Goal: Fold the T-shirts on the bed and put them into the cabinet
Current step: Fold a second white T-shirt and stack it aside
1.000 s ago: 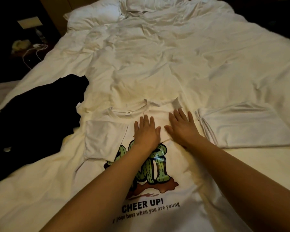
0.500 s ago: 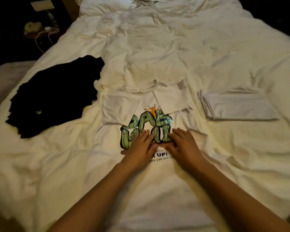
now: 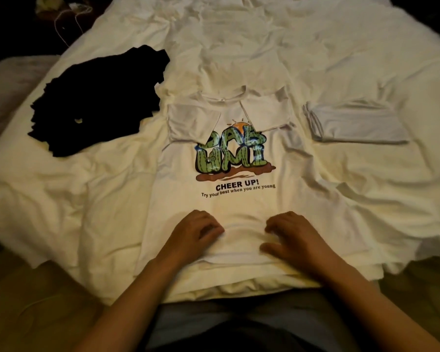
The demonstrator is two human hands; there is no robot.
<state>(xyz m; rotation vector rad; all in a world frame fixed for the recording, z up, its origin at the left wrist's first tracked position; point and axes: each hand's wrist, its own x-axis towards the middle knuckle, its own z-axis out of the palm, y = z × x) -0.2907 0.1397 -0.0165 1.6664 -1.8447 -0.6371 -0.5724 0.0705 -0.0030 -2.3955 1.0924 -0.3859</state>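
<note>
White cotton T-shirt with a green cactus-letter picture (image 3: 229, 204) lies flat on the bed, face up, right under both hands. Its neck points away from the person and its bottom edge is close to the person's body. Both short sleeves are folded in over the chest, and they cover the top corners of the picture. Under the picture are the black words "CHEER UP!" and a smaller line of words, just past the fingertips.

The left hand (image 3: 194, 233) rests on the lower part of the shirt with its fingers curled down into the cloth. The right hand (image 3: 291, 236) rests beside it, a little apart, fingers bent and tips pressing on the cloth. A small ridge of bunched cloth sits between the two hands. I cannot tell if either hand is really pinching the cloth or only pushing on it.

Past the right hand and off to its right side lies a folded white T-shirt in a neat flat rectangle (image 3: 353, 124), apart from the picture shirt. Past the left hand and off to its left side lies a crumpled black T-shirt (image 3: 97, 97), not folded.

All of them lie on a wrinkled white bed sheet (image 3: 264, 41). Far past the left hand, beside the bed, a thin white cord (image 3: 62, 26) shows in the dark.
</note>
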